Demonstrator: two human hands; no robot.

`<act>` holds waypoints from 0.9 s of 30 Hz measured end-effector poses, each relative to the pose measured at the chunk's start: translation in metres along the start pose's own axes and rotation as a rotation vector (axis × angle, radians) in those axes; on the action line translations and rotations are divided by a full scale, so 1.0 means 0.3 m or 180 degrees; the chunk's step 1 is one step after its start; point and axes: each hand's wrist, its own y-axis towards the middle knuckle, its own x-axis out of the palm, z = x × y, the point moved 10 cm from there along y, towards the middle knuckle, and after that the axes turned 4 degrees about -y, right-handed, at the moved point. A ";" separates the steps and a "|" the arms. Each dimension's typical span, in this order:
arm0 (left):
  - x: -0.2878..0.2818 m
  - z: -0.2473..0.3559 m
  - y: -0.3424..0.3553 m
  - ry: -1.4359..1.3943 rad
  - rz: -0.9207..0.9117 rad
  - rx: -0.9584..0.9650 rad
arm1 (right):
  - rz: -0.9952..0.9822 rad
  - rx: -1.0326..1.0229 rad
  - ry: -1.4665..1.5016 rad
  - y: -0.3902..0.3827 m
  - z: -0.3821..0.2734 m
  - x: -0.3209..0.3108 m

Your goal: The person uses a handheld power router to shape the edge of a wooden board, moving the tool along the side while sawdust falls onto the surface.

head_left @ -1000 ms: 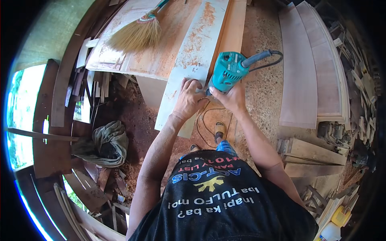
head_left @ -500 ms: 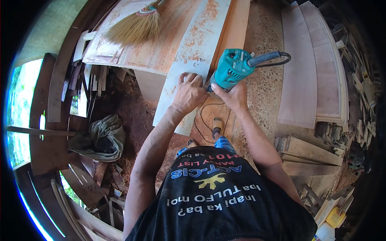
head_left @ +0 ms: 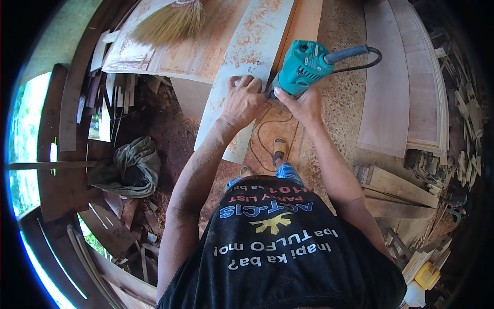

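Head view: nearest is the person's black shirt (head_left: 288, 242), with a yellow emblem and lettering across it. Beyond it, both forearms reach forward. The right hand (head_left: 305, 107) has its fingers wrapped round the lower body of a teal power tool (head_left: 302, 67), which sits tilted at the right edge of a long white-faced board (head_left: 252, 51). The left hand (head_left: 244, 103) rests on that same board, just beside the tool's base, its fingers bent — whether they pinch anything underneath, I cannot tell from this angle. A dark cord (head_left: 380, 57) bows out from the tool's handle. Reddish sawdust dots the board and the wooden bench (head_left: 180, 69) to its left, where a straw broom (head_left: 170, 23) lies farther up. Well off to the right are large wooden sheets (head_left: 386, 82); to the left, a crumpled grey-green cloth (head_left: 139, 154) — near scattered wood scraps.
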 end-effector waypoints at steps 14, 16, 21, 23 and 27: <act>0.006 -0.016 0.053 0.0045 -0.0109 -0.0020 | 0.0212 -0.0091 -0.0138 0.039 0.012 -0.032; 0.031 -0.027 0.059 0.0137 -0.0326 -0.0056 | 0.0165 -0.0094 -0.0163 0.046 0.000 -0.032; 0.038 -0.025 0.082 0.0209 -0.0280 -0.0005 | 0.0209 -0.0035 -0.0074 0.067 0.026 -0.040; 0.042 -0.030 0.088 0.0270 -0.0287 0.0005 | 0.0152 -0.0003 -0.0093 0.078 0.030 -0.036; 0.029 -0.024 0.104 0.0303 -0.0196 0.0056 | 0.0206 -0.0126 -0.0226 0.089 0.026 -0.044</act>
